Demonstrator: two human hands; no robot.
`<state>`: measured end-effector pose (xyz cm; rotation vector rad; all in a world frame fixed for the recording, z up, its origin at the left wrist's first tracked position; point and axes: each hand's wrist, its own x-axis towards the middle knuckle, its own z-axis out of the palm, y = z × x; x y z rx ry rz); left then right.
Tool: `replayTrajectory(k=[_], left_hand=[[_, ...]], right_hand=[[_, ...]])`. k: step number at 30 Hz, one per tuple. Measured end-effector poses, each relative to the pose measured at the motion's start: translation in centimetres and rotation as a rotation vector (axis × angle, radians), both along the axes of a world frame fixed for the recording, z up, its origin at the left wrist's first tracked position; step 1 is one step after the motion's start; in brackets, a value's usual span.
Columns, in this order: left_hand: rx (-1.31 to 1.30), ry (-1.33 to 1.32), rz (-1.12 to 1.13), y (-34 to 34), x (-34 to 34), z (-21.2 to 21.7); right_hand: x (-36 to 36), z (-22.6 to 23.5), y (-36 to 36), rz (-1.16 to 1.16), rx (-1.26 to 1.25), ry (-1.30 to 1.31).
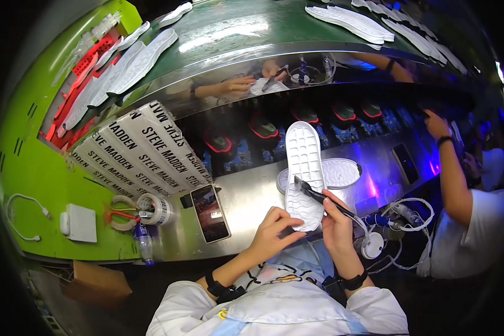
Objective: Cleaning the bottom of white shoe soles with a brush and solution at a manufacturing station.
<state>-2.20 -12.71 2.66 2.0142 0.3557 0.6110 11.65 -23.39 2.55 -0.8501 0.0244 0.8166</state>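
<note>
A white shoe sole (304, 147), its gridded inner side facing up, is held upright in front of me. My left hand (275, 231) pinches its near end between thumb and fingers. My right hand (338, 227) is closed round the dark handle of a brush (313, 194), beside the sole's right edge. The brush's head rests on or just over the middle of the sole. Behind it, a second white sole (342, 172) lies on the metal ledge, partly hidden by the held one.
A phone (210, 214) lies left of my hands, near a printed carton (143, 150) and a tape roll holding tools (154, 210). Shoes (263, 126) stand in a dark channel ahead. Cables and a white round container (372, 245) are at right, where a co-worker's arm (452, 162) reaches in. More soles (350, 23) lie beyond.
</note>
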Motion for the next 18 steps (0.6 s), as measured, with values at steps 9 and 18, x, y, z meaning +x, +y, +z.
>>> replayTrajectory(k=[9,18], left_hand=[[0.036,-0.1,0.053,-0.2,0.4,0.1],[-1.146,-0.149,0.292,4.3,2.4,-5.6]], right_hand=[[-0.1,-0.3,-0.8,-0.058,0.032,-0.02],[-2.5,0.1,-0.2,-0.057,0.108,0.035]])
